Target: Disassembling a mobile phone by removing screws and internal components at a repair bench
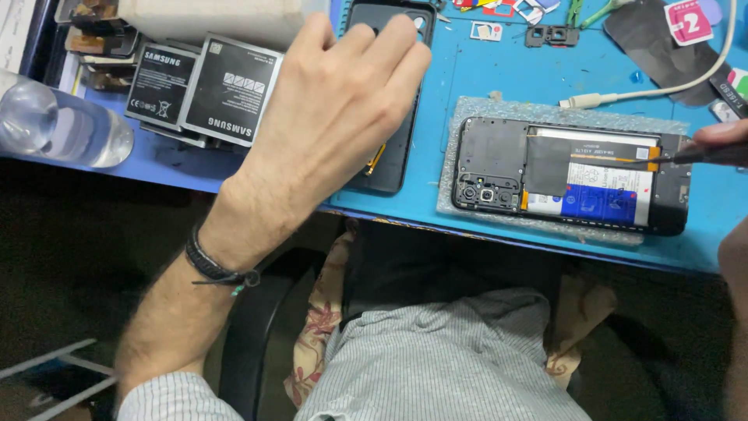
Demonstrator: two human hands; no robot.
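On the blue worktop (499, 78), toward three o'clock, lies the opened black smartphone with its back removed (571, 175), resting on a sheet of clear bubble wrap (483, 109). Its long axis runs nine to three, camera end pointing to nine o'clock. Inside show a dark shield plate and a white-and-blue battery with orange tabs. My right hand (721, 134) pinches a thin dark tool (686, 156) touching the phone's three-o'clock end. My left hand (335, 101) rests with loosely curled fingers on the detached black back cover (389, 160) at eleven o'clock, beside flat grey spare batteries (202, 90).
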